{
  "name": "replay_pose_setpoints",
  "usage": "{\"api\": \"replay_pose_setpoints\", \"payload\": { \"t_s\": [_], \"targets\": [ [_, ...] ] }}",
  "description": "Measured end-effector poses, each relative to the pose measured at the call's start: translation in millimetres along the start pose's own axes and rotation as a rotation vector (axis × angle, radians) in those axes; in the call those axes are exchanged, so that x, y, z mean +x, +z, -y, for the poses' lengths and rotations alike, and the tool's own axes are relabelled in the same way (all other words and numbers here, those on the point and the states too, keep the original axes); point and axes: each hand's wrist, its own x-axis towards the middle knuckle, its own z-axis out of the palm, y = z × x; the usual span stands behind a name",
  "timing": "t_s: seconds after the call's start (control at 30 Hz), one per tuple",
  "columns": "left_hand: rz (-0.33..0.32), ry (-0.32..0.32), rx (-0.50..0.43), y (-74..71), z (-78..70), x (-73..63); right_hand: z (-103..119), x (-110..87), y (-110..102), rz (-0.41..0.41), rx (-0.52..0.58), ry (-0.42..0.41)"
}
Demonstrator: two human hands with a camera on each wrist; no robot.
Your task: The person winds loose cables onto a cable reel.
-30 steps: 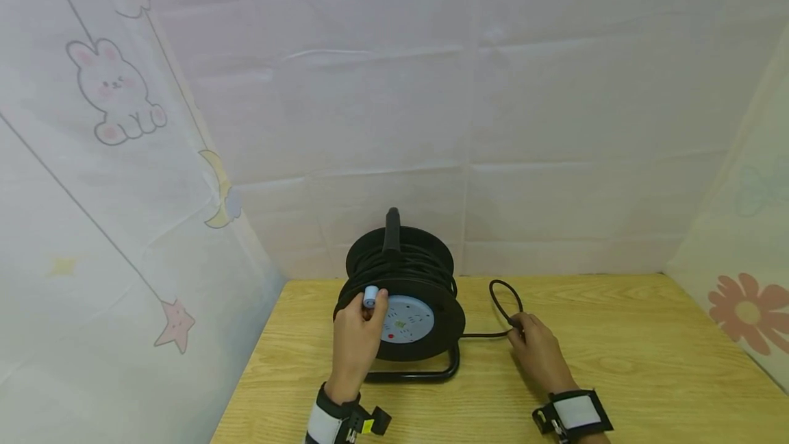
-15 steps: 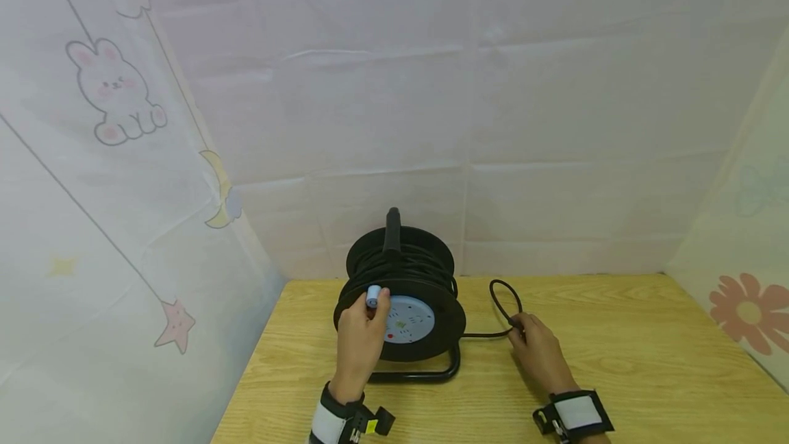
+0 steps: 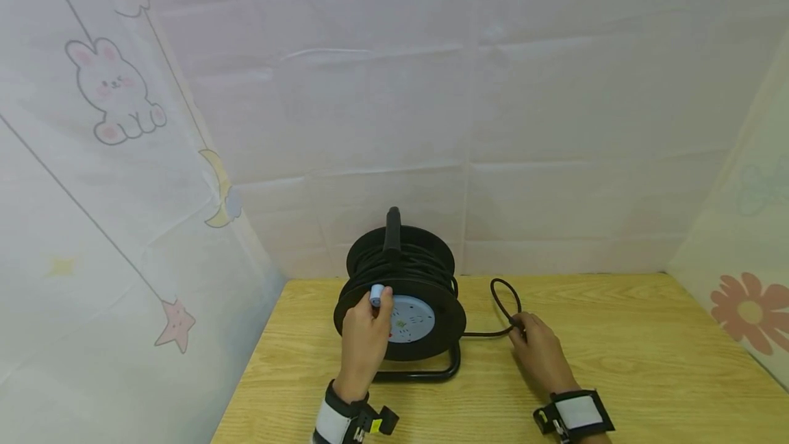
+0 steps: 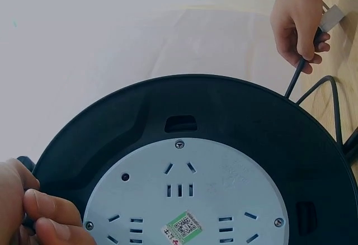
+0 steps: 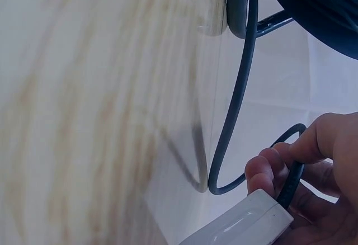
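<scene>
A black cable reel [image 3: 448, 314] with a pale blue socket panel [image 3: 414, 321] stands on the table. My left hand [image 3: 364, 336] grips the pale blue crank knob [image 3: 376, 295] at the upper left of the reel's face. In the left wrist view, curled fingers [image 4: 53, 211] show at the lower left; the knob is hidden there. To the right of the reel, my right hand [image 3: 540, 353] pinches the black cable [image 5: 238, 97] near its end. A light grey plug [image 5: 243, 222] sits at that end, under the fingers in the right wrist view.
The reel's carrying handle [image 3: 392, 230] rises over the wound cable. Its black tube stand [image 3: 425, 377] rests on the wood-grain table [image 3: 616, 362]. A loop of cable bends up behind the right hand. Printed sheets [image 3: 394, 88] hang behind and at both sides.
My left hand and the crank knob have shifted slightly to the right along the top of the panel. The right hand and its cable look almost unmoved.
</scene>
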Motion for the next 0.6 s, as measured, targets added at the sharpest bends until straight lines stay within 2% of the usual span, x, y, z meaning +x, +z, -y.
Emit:
{"api": "replay_pose_setpoints", "payload": {
  "t_s": [0.6],
  "targets": [
    [-0.007,0.033,0.072,6.3,-3.5,0.0,-0.4,-0.6,1.3,0.003,0.007,-0.007]
  ]
}}
